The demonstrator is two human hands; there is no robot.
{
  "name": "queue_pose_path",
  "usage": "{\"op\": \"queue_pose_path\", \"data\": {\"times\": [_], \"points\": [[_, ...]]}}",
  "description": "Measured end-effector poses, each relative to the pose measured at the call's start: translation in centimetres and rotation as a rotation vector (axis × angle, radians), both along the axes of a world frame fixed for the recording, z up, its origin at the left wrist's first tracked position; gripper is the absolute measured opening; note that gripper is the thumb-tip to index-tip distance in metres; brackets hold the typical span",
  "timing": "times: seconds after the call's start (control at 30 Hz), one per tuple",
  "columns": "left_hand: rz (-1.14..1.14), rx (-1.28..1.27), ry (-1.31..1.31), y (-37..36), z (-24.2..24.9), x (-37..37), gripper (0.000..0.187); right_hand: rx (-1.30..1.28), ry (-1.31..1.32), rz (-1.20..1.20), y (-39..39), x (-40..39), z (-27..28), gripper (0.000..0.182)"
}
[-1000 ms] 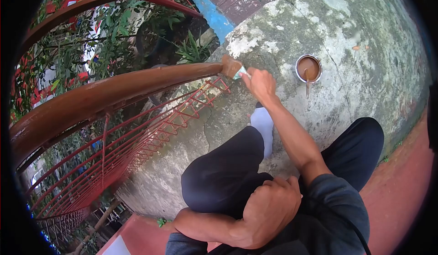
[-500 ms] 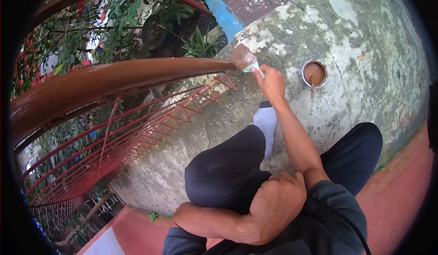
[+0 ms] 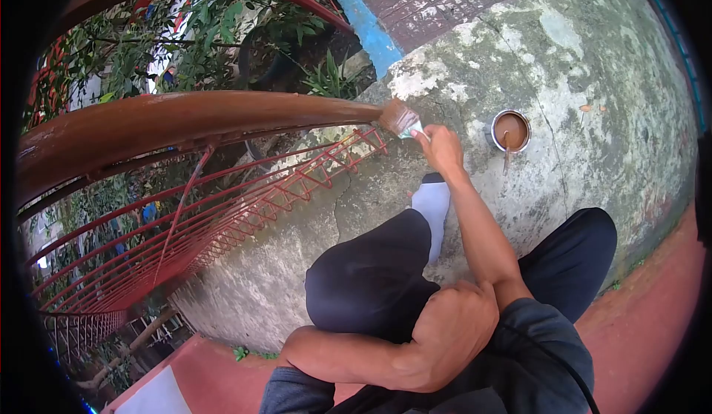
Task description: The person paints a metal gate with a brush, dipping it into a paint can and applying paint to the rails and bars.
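Observation:
My right hand [image 3: 443,149] is closed around the handle of a wide, flat paintbrush [image 3: 400,119]. The brush has a pale handle, and brown paint covers its bristles. Those bristles touch the narrow far end of a thick brown railing pipe [image 3: 222,111], whose surface looks glossy in places. My left hand [image 3: 455,316] lies folded against my right arm near the elbow, fingers curled under and mostly hidden. To the right of my right hand, an open can of brown paint [image 3: 510,131] stands on the weathered concrete [image 3: 549,169], with a thin stick leaning over its rim.
Red metal bars [image 3: 245,225] run below the pipe, with leafy plants [image 3: 215,36] behind them. A blue-painted edge [image 3: 374,40] borders brick-patterned ground at the top. My bent legs and a foot in a pale sock [image 3: 432,217] rest on the concrete. Red floor [image 3: 653,295] lies along the right.
The paintbrush has shifted slightly down across the end of the pipe, its bristles now pointing more to the left. My left hand stays put; the whole view has moved a little.

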State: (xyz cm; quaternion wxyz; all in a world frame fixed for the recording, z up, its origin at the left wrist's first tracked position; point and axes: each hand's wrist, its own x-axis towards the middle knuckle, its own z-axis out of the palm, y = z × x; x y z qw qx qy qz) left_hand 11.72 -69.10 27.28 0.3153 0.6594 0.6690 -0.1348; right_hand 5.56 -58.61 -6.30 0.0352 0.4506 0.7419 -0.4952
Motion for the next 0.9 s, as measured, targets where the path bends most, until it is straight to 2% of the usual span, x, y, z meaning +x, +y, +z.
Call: {"op": "queue_pose_path", "data": {"times": [0.03, 0.07, 0.2, 0.3, 0.4, 0.43, 0.5, 0.53, 0.6, 0.73, 0.8, 0.83, 0.9], "points": [[-0.005, 0.000, -0.006, 0.1, 0.0, 0.0, 0.025, 0.041, -0.063, -0.052, -0.2, 0.0, -0.1, 0.039], [-0.015, -0.003, -0.012, 0.0, 0.0, 0.1, 0.024, 0.093, -0.147, -0.007, -0.3, -0.4, -0.2, 0.039], [-0.030, 0.022, 0.016, -0.1, 0.0, 0.5, 0.020, 0.191, -0.148, 0.059, -0.9, -2.9, -1.2, 0.040], [0.046, 0.081, -0.023, -0.4, 0.0, 0.5, 0.015, 0.143, -0.052, 0.108, -0.3, -3.0, -0.1, 0.039], [0.020, 0.086, 0.003, -0.6, 0.1, 0.7, 0.011, 0.028, 0.355, -0.020, 1.1, 0.4, 0.3, 0.039], [0.000, 0.077, 0.004, -0.5, 0.3, 0.6, 0.010, 0.026, 0.356, -0.011, 1.2, 1.0, 0.4, 0.039], [-0.021, 0.066, 0.009, -0.5, 0.3, 0.5, 0.010, -0.778, 0.568, -0.195, 1.4, 1.6, 0.8, 0.042], [-0.020, 0.068, -0.003, -0.5, 0.3, 0.6, 0.009, -0.779, 0.569, -0.195, 1.2, 1.1, 1.6, 0.042], [-0.024, 0.071, -0.008, -0.7, 0.2, 0.9, 0.009, -0.628, 0.656, -0.078, 0.9, -0.8, 3.4, 0.042], [0.008, 0.073, -0.022, -0.6, -0.1, 1.1, 0.007, -0.610, 0.661, -0.039, 0.0, -3.3, -1.3, 0.047], [-0.003, 0.065, -0.013, -0.5, -0.2, 1.1, 0.007, -0.211, 0.439, -0.039, 0.0, -2.5, -4.1, 0.048], [0.024, 0.064, -0.041, -0.5, -0.5, 1.2, 0.007, -0.204, 0.449, -0.036, 0.1, -1.6, -4.1, 0.048], [0.047, 0.079, -0.055, 0.0, -0.4, 1.1, 0.007, 0.194, 0.110, -0.001, -0.2, 0.0, -3.5, 0.045]]}}
